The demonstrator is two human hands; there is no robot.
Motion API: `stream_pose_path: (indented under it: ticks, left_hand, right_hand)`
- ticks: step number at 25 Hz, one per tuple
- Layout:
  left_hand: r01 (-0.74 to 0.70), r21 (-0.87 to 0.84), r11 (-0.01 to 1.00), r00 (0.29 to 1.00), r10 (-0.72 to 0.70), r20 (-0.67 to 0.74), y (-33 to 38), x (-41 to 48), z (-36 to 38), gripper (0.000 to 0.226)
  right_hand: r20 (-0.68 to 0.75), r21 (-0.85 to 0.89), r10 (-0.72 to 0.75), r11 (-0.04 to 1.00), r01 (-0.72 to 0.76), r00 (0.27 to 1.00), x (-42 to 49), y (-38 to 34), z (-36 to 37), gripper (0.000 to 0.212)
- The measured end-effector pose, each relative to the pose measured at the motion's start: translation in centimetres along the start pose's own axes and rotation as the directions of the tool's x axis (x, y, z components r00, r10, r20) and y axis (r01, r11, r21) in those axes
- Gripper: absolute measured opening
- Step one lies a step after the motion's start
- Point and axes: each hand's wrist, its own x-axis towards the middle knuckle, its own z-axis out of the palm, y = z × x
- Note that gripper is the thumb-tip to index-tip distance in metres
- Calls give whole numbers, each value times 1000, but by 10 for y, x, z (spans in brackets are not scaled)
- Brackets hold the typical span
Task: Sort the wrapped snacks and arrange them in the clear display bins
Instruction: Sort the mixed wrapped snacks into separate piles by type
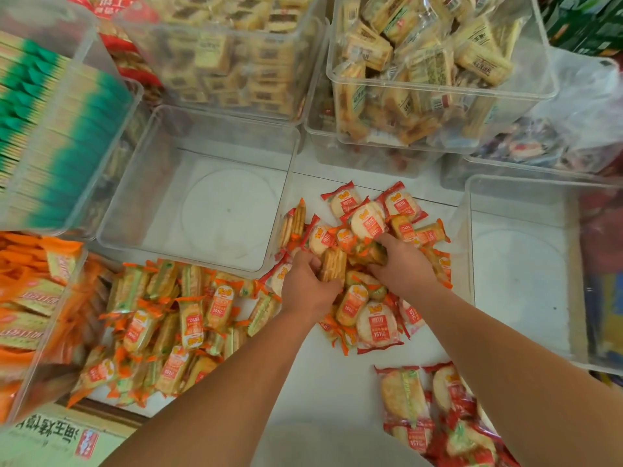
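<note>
A mixed pile of red- and orange-wrapped rice crackers [362, 220] lies on the white surface between two clear bins. My left hand [308, 286] grips an orange-wrapped cracker pack [333, 264] at the pile's left side. My right hand [403, 264] has its fingers curled into orange-wrapped packs [369, 252] in the middle of the pile. An empty clear bin [188, 251] stands left of the pile, another empty clear bin [467, 244] to its right. Sorted orange-wrapped packs [168, 325] lie at the lower left, red-wrapped packs [435, 412] at the lower right.
Clear bins at the back hold yellow wrapped biscuits [421, 62]. A bin of green-striped packs [54, 136] is at the left, one with orange packs [30, 305] below it. A cardboard box [50, 439] sits at the bottom left, a plastic bag [573, 123] at the right.
</note>
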Motion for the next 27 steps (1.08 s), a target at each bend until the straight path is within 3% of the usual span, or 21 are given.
stream_pose_path:
  ticks: [5, 14, 17, 22, 27]
  left_hand:
    - [-17, -10, 1000, 998, 17, 54, -8, -4, 11, 44]
    - [-191, -105, 976, 979, 198, 55, -15, -29, 19, 39]
    - [-186, -198, 962, 979, 198, 43, -29, -46, 3, 41]
    - [-175, -313, 934, 984, 175, -28, -77, -97, -38, 46]
    - [-65, -331, 941, 997, 49, -56, -140, -140, -94, 49]
  right_hand:
    - [-204, 197, 44, 980, -3, 978, -31, 4, -11, 57]
    - [-191, 540, 230, 836, -94, 954, -133, 16, 7, 54]
    - [-183, 568, 238, 817, -95, 954, -156, 7, 19, 58]
    - [-165, 572, 160, 819, -38, 973, -183, -33, 36, 31]
    - [-63, 541, 125, 838, -71, 990, -204, -88, 77, 23]
